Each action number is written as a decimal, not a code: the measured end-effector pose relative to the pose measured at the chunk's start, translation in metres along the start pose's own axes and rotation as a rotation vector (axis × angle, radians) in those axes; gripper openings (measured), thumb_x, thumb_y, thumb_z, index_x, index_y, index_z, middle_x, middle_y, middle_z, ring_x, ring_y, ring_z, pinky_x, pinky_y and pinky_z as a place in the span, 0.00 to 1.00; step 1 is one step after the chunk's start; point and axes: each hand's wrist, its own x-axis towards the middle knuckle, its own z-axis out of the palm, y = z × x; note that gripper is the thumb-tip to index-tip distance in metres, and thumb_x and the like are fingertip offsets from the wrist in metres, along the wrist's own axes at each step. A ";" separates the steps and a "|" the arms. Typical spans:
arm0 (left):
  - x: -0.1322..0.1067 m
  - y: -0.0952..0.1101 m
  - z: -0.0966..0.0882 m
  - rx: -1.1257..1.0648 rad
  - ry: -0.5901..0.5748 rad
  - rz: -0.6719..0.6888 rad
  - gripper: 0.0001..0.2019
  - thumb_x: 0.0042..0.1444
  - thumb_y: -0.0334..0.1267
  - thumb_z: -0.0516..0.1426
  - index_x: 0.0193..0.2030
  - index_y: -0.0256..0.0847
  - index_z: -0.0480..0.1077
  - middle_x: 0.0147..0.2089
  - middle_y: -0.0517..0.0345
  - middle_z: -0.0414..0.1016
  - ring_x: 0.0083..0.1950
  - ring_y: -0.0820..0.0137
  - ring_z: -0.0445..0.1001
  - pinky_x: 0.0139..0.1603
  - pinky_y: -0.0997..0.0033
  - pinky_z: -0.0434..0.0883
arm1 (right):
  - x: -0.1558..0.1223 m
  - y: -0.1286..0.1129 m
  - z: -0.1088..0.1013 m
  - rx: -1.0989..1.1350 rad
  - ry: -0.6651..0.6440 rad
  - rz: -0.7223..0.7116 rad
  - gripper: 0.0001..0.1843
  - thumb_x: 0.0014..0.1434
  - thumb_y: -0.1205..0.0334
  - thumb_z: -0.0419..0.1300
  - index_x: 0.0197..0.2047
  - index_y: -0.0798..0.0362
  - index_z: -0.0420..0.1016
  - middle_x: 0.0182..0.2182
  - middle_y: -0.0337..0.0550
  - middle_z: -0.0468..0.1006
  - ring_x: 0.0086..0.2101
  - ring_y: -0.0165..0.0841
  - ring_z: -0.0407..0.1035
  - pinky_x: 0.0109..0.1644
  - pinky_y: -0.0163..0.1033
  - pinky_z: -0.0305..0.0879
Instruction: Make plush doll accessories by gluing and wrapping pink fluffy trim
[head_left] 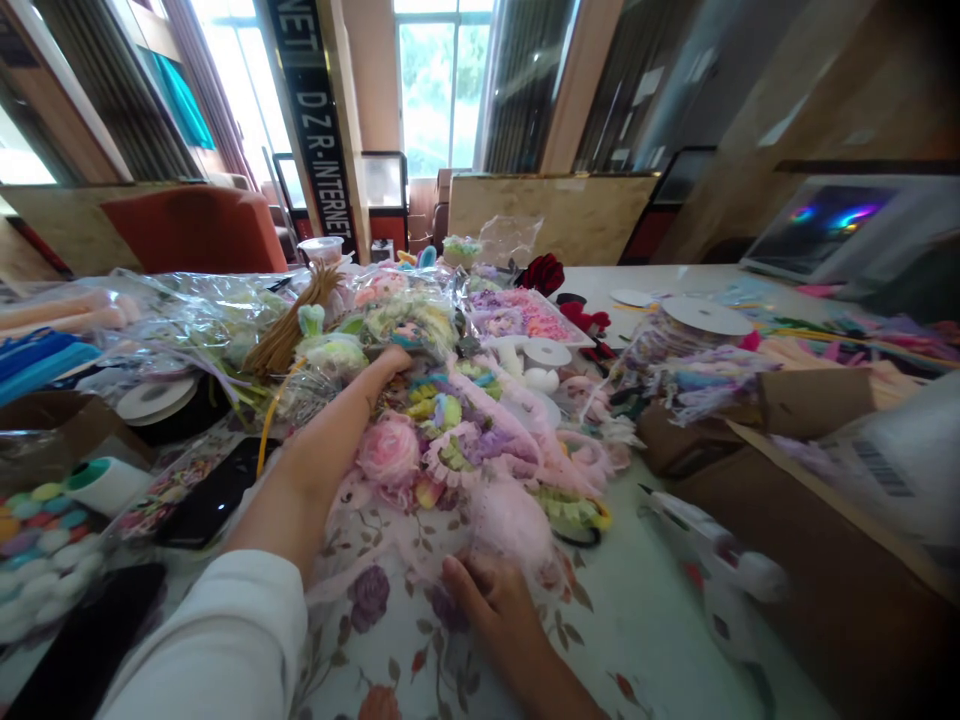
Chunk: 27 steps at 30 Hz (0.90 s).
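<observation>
Touching a pink tulle puff (511,518), right hand (491,588) half-curled, left hand (395,360) among trimmings (448,410), both grips unclear

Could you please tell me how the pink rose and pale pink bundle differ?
The pink rose has layered petals; the pale pink bundle looks rounded and gauzy. The bundle is by the right hand, the rose by the left forearm. Both are pink.

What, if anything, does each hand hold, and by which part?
The right hand is at the near edge of the pink puff, grip unclear. The left hand reaches into the pile, hold hidden.
</observation>
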 end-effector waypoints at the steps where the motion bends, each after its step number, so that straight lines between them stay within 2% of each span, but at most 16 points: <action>1: -0.003 0.002 -0.004 -0.056 0.014 -0.021 0.18 0.60 0.42 0.55 0.55 0.37 0.66 0.54 0.48 0.68 0.50 0.62 0.71 0.48 0.55 0.72 | 0.000 0.000 0.000 -0.003 -0.001 -0.002 0.28 0.63 0.42 0.43 0.20 0.53 0.57 0.17 0.36 0.57 0.21 0.27 0.54 0.26 0.35 0.47; 6: -0.020 0.014 -0.029 -0.261 -0.012 -0.002 0.16 0.60 0.41 0.55 0.53 0.36 0.66 0.51 0.49 0.70 0.47 0.64 0.72 0.46 0.58 0.73 | 0.001 0.000 -0.001 -0.022 0.006 -0.012 0.28 0.63 0.42 0.43 0.19 0.53 0.56 0.17 0.36 0.57 0.21 0.27 0.54 0.26 0.36 0.47; 9: -0.028 0.020 -0.043 -0.418 -0.041 0.017 0.11 0.56 0.37 0.57 0.45 0.34 0.69 0.39 0.51 0.75 0.38 0.65 0.75 0.40 0.62 0.74 | 0.001 -0.002 -0.001 -0.023 0.011 -0.007 0.27 0.63 0.43 0.44 0.19 0.53 0.55 0.17 0.36 0.57 0.21 0.27 0.55 0.27 0.36 0.47; 11: -0.032 0.023 -0.050 -0.521 -0.065 0.035 0.08 0.52 0.34 0.58 0.40 0.34 0.69 0.30 0.53 0.74 0.32 0.65 0.76 0.37 0.62 0.75 | 0.001 -0.002 -0.001 -0.027 0.014 -0.006 0.26 0.63 0.44 0.44 0.20 0.53 0.55 0.18 0.35 0.57 0.22 0.27 0.54 0.27 0.36 0.47; 13: -0.037 0.025 -0.056 -0.620 -0.092 0.062 0.06 0.51 0.34 0.56 0.37 0.35 0.68 0.26 0.54 0.73 0.29 0.64 0.76 0.35 0.61 0.76 | 0.002 -0.002 -0.001 -0.033 0.018 -0.007 0.26 0.63 0.44 0.44 0.20 0.52 0.54 0.18 0.35 0.56 0.22 0.27 0.54 0.27 0.36 0.47; 17: -0.045 0.029 -0.061 -0.771 -0.124 0.114 0.05 0.51 0.33 0.53 0.34 0.36 0.66 0.24 0.54 0.74 0.28 0.64 0.76 0.34 0.59 0.77 | 0.003 0.000 0.000 -0.032 0.023 0.000 0.27 0.63 0.44 0.44 0.19 0.53 0.54 0.17 0.35 0.55 0.22 0.27 0.53 0.27 0.36 0.47; 22: -0.054 0.036 -0.068 -0.844 -0.127 0.170 0.05 0.50 0.35 0.54 0.33 0.37 0.66 0.22 0.56 0.72 0.25 0.63 0.76 0.30 0.60 0.76 | 0.003 -0.001 -0.001 -0.013 0.019 -0.001 0.26 0.63 0.45 0.45 0.19 0.53 0.56 0.17 0.35 0.56 0.21 0.27 0.54 0.27 0.36 0.47; 24: -0.056 0.040 -0.074 -0.868 -0.129 0.228 0.06 0.52 0.38 0.53 0.32 0.38 0.66 0.22 0.57 0.71 0.27 0.64 0.76 0.31 0.62 0.76 | 0.003 -0.001 -0.001 -0.012 0.024 -0.006 0.26 0.63 0.45 0.45 0.19 0.53 0.56 0.17 0.35 0.56 0.22 0.27 0.54 0.27 0.36 0.47; 27: -0.059 0.046 -0.083 -0.885 -0.115 0.321 0.14 0.54 0.48 0.51 0.27 0.39 0.64 0.22 0.56 0.70 0.28 0.64 0.76 0.30 0.65 0.74 | 0.003 0.000 0.000 -0.016 0.033 -0.010 0.26 0.63 0.45 0.45 0.19 0.53 0.54 0.18 0.34 0.55 0.22 0.27 0.53 0.27 0.36 0.47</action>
